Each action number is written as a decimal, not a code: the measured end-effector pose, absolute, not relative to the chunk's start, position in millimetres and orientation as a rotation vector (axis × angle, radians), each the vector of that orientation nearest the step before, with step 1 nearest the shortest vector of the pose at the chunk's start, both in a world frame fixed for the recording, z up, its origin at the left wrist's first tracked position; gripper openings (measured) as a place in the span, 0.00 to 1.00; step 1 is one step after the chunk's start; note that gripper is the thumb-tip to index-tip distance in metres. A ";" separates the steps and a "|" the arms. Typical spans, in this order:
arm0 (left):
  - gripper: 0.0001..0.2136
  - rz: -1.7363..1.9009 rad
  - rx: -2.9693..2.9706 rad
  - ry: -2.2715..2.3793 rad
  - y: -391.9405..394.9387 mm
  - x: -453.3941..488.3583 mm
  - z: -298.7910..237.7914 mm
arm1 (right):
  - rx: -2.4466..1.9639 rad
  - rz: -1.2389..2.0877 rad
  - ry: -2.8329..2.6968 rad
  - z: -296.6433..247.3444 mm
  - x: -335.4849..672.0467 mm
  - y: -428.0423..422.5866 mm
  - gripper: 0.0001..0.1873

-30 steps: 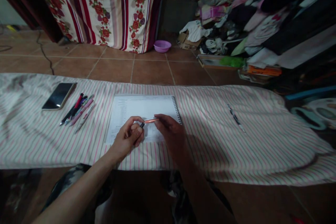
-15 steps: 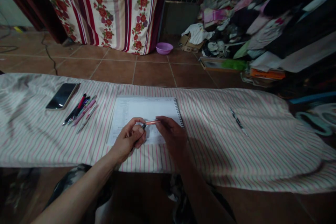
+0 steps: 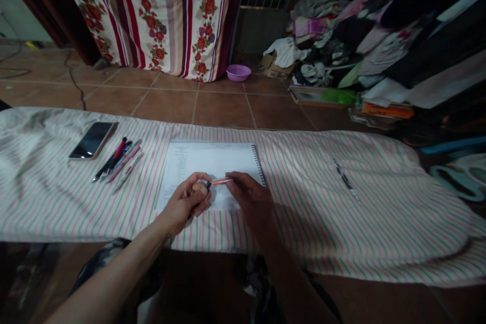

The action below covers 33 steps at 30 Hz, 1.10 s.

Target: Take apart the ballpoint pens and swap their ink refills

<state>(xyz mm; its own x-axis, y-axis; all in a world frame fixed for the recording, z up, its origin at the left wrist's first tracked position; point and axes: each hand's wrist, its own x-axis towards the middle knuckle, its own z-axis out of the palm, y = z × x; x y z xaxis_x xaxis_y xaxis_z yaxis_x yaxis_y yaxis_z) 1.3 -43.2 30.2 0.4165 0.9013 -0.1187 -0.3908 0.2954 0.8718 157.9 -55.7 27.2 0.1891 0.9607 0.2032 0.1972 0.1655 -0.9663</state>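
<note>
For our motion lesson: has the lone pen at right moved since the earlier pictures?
No; the lone pen keeps its place right of the notebook.

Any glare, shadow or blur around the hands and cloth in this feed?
Head view: dim light, the right hand darker than the left hand; head view: a shadow on the cloth beside that hand, small glints on the phone; head view: print on the notebook too soft to read, fine detail on the pen unclear.
</note>
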 end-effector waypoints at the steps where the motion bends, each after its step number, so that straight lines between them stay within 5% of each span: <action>1: 0.15 0.960 0.887 0.693 -42.9 1.0 30.1 | -1.287 0.820 -1.260 26.9 157.3 -55.8 0.08; 33: 0.14 0.766 1.093 0.628 -39.5 -11.3 21.7 | -1.222 0.720 -1.527 33.9 164.2 -55.9 0.08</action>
<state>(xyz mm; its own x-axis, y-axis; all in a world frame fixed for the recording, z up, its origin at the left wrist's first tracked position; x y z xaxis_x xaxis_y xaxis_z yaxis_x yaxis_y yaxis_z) -11.3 -39.5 21.7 0.5920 0.8024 -0.0756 -0.2317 0.2594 0.9376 164.2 -55.9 33.9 0.0220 0.9416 0.3361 0.3398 0.3091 -0.8882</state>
